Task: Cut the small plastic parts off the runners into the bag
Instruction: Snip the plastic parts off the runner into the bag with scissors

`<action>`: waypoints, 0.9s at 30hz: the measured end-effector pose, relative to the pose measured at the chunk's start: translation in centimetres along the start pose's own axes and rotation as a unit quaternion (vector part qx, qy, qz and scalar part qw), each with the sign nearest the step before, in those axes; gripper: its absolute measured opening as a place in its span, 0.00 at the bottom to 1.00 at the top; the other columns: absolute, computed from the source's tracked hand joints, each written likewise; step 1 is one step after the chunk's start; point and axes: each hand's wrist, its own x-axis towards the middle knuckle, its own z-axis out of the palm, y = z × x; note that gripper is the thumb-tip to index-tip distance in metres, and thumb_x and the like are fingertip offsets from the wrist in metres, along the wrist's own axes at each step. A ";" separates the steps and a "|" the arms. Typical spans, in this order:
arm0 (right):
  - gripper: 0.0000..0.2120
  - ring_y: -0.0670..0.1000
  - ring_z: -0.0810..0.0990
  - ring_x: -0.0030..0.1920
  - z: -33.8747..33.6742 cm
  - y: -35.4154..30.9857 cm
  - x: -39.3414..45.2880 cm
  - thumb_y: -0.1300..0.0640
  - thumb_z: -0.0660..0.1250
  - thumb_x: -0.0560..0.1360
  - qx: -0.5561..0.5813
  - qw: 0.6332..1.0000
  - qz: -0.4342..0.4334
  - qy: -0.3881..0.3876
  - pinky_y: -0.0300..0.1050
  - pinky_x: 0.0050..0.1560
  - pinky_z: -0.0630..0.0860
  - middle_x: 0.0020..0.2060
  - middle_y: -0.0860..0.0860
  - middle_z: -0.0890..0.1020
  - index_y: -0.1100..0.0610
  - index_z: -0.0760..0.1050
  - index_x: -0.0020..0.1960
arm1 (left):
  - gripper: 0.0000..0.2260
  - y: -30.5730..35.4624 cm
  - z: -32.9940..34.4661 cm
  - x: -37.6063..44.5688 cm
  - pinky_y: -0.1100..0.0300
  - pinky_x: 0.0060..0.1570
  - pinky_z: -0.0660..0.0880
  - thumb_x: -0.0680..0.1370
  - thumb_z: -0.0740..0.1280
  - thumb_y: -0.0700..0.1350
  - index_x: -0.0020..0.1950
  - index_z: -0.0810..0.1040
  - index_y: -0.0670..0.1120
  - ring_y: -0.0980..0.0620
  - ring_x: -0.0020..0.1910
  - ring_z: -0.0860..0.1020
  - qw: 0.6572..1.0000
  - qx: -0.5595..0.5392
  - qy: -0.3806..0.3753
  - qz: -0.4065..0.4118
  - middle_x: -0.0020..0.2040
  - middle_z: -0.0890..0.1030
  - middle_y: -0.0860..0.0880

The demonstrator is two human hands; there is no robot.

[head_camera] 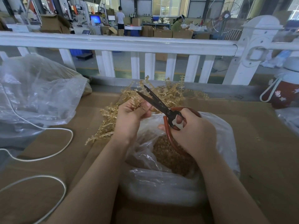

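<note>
Left hand (134,113) gripping runner (134,104), right hand (192,131) holding spread scissors (155,102), bag (169,159) below

Soft, even daylight from the far windows (169,5) lights the scene with only faint shadows, glare sheens the white railing (113,42) and plastic bag (40,94), while wide-angle distortion bends and slightly blurs the edges.
</note>
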 end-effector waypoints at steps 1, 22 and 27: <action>0.32 0.43 0.73 0.30 0.0 0.0 0.0 0.19 0.55 0.66 -0.005 1.000 -0.003 0.007 0.35 0.31 0.71 0.30 0.41 0.75 0.49 0.72 0.38 | 0.09 0.0 0.0 0.0 0.58 0.44 0.74 0.79 0.66 0.33 0.40 0.79 0.44 0.49 0.37 0.72 1.000 -0.001 -0.002 0.001 0.37 0.76 0.45; 0.33 0.48 0.76 0.30 -0.3 -0.3 0.0 0.24 0.60 0.68 0.023 0.999 -0.030 0.028 0.43 0.33 0.78 0.30 0.44 0.77 0.55 0.79 0.41 | 0.08 -0.1 0.0 0.0 0.65 0.41 0.75 0.78 0.67 0.37 0.39 0.80 0.45 0.53 0.37 0.74 0.999 -0.042 -0.019 -0.016 0.36 0.77 0.48; 0.33 0.46 0.76 0.31 -0.2 -0.3 0.0 0.24 0.59 0.67 0.031 0.999 -0.020 0.011 0.41 0.35 0.78 0.33 0.44 0.80 0.54 0.80 0.44 | 0.03 -0.3 -0.3 0.1 0.64 0.40 0.76 0.74 0.69 0.41 0.41 0.80 0.44 0.55 0.35 0.76 0.997 -0.063 -0.008 -0.035 0.35 0.79 0.51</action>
